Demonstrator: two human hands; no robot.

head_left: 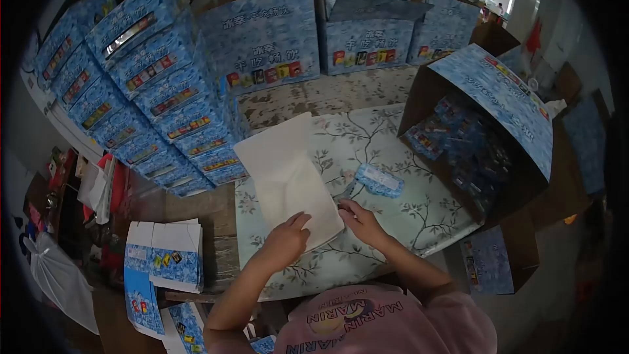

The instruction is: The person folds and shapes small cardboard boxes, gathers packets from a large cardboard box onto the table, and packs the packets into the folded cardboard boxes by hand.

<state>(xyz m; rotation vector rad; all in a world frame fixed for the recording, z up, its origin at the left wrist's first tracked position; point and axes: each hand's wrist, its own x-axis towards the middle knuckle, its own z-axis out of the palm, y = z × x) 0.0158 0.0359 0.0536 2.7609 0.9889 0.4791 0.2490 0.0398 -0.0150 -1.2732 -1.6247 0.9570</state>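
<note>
A white paperboard carton (293, 183) stands out plain on the flowered tablecloth, its unprinted side toward me and its far flap raised. My left hand (288, 241) is closed at its near left edge, with the fingers over the white surface. At the right edge, my right hand (362, 221) pinches the board between thumb and fingers. A small blue printed packet (380, 179) lies on the cloth just beyond my right hand. The underside of the carton is hidden.
Stacked blue printed boxes (157, 72) rise at the left. A large open carton (501, 105) on its side holds many small packets (458, 151) at the right. Larger cartons (262, 39) line the back. Flat printed cartons (164, 255) lie at the lower left.
</note>
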